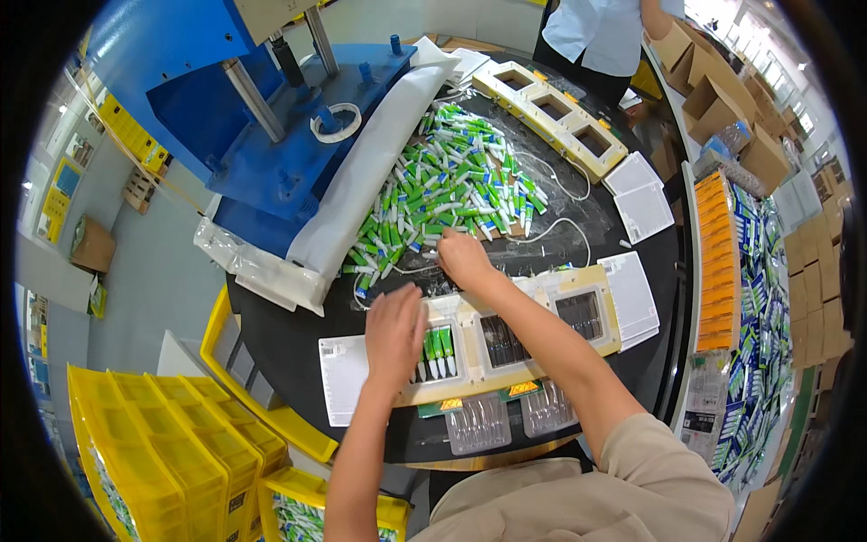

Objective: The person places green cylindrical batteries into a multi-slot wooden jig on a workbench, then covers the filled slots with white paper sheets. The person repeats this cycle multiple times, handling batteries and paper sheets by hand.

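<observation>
A cream frame fixture (473, 336) with three windows lies across the near side of the black round table (298, 361). Its left window holds several small green-and-white tubes (440, 350) standing side by side. My left hand (396, 330) is over that window's left edge, fingers loosely stretched and slightly blurred, with no held item showing. Dark slots show in the middle window (503, 341) and right window (579, 314). My right hand (465, 259) reaches across the fixture to the near edge of a heap of green-and-white tubes (442, 181). Its fingers are curled closed; their tips are hidden.
A blue press (262, 135) stands at the far left. Another cream frame (551, 113) lies at the back, with white cards (643, 212) nearby. Clear plastic blisters (479, 425) stick out below the near fixture. Yellow crates (163, 452) stand lower left. Beyond the table is another person (591, 41).
</observation>
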A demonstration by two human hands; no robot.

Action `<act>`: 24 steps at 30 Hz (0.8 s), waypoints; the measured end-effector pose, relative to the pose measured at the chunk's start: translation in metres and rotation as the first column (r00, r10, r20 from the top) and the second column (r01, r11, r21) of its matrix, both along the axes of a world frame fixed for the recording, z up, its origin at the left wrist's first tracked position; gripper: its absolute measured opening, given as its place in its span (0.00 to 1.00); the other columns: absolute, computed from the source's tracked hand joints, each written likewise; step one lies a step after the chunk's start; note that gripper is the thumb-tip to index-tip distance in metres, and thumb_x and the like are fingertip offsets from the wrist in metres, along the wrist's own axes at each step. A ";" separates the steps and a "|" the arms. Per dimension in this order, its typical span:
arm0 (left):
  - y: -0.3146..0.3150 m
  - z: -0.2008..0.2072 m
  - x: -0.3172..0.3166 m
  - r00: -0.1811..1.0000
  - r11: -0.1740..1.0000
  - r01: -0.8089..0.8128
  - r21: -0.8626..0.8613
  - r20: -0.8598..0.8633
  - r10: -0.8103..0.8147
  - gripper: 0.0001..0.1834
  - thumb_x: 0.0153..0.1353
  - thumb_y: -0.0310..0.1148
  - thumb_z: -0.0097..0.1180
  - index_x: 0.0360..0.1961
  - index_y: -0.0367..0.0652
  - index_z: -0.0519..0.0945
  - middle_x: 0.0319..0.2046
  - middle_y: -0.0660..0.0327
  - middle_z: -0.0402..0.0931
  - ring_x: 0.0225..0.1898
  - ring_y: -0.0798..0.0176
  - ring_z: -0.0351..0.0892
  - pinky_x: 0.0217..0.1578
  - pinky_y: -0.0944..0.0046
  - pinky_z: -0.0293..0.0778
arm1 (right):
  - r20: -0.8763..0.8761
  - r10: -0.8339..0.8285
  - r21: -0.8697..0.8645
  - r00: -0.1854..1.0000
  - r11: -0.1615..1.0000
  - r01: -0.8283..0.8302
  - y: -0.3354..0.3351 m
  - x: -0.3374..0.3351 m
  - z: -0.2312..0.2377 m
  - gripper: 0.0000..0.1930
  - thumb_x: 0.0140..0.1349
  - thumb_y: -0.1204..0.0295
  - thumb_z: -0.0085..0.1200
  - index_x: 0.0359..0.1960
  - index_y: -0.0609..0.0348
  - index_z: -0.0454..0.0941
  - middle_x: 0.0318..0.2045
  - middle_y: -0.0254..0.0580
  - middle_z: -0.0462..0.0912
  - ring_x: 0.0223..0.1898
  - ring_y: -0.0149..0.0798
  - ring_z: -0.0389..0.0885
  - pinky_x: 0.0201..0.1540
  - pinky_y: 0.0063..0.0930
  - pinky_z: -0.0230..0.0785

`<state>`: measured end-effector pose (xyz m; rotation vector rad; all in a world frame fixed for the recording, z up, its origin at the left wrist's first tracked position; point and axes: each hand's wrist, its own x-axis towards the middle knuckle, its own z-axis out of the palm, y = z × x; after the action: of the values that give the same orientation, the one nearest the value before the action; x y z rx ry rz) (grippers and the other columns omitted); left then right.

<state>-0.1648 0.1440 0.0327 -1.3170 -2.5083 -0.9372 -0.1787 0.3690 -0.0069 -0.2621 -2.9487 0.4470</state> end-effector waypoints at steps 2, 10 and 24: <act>0.027 -0.008 -0.036 0.997 0.999 -0.010 0.045 0.082 0.006 0.18 0.64 0.29 0.60 0.55 0.42 0.79 0.56 0.55 0.78 0.58 0.49 0.76 0.60 0.50 0.70 | -0.112 -0.001 -0.055 0.994 0.998 -0.006 -0.001 0.024 0.010 0.04 0.55 0.77 0.60 0.31 0.64 0.83 0.38 0.54 0.81 0.39 0.56 0.86 0.41 0.46 0.80; 0.098 -0.052 -0.089 0.971 0.944 0.080 -0.319 -0.191 -0.146 0.16 0.59 0.32 0.66 0.49 0.44 0.81 0.47 0.60 0.79 0.52 0.55 0.77 0.50 0.55 0.73 | -0.481 -0.205 -0.324 0.853 0.945 0.044 -0.053 0.197 0.034 0.10 0.56 0.76 0.67 0.40 0.60 0.84 0.37 0.44 0.83 0.32 0.44 0.83 0.35 0.35 0.78; 0.091 -0.058 -0.093 0.864 0.912 0.107 -0.396 -0.417 -0.282 0.08 0.58 0.30 0.61 0.39 0.43 0.83 0.40 0.60 0.81 0.47 0.58 0.80 0.49 0.57 0.70 | -0.201 -0.305 0.054 0.931 0.945 0.321 0.026 0.018 0.000 0.13 0.60 0.66 0.64 0.44 0.56 0.82 0.35 0.43 0.84 0.43 0.49 0.82 0.42 0.43 0.76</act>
<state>-0.2576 0.2348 -0.0250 -1.6902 -2.2461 -0.1305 -0.1608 0.3952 -0.0068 -0.6311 -2.6636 0.2823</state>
